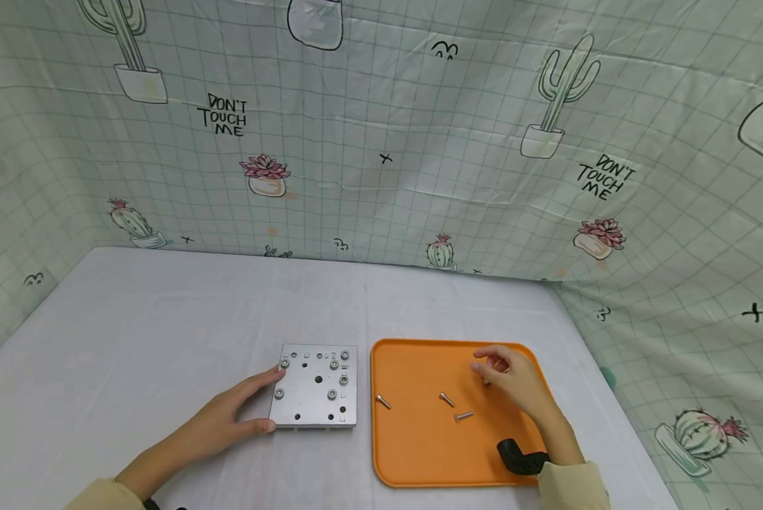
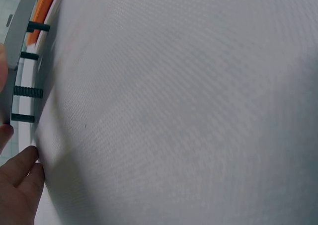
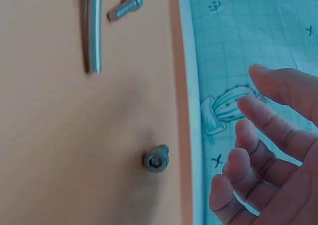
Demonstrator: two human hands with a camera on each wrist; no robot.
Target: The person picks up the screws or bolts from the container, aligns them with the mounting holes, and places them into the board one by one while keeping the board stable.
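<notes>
A silver metal plate [image 1: 311, 404] with holes and several socket-head screws set in it lies left of the tray. My left hand [image 1: 218, 425] holds its left side, the index finger at the upper part and the thumb at the near corner. Threaded screw ends [image 2: 29, 92] stick out under the plate in the left wrist view. My right hand [image 1: 515, 382] hovers over the right part of the orange tray [image 1: 432, 460], fingers loosely bent and apart, holding nothing. Just beneath it is a hex-socket screw [image 3: 156, 159], partly hidden in the head view.
Other loose screws lie on the tray: one near its left edge [image 1: 383, 401], and two near the middle, a screw [image 1: 447, 399] and a second screw [image 1: 463, 416]. A black wrist camera [image 1: 521, 457] sits on my right wrist. Patterned cloth [image 1: 381, 142] hangs behind the white table [image 1: 164, 319].
</notes>
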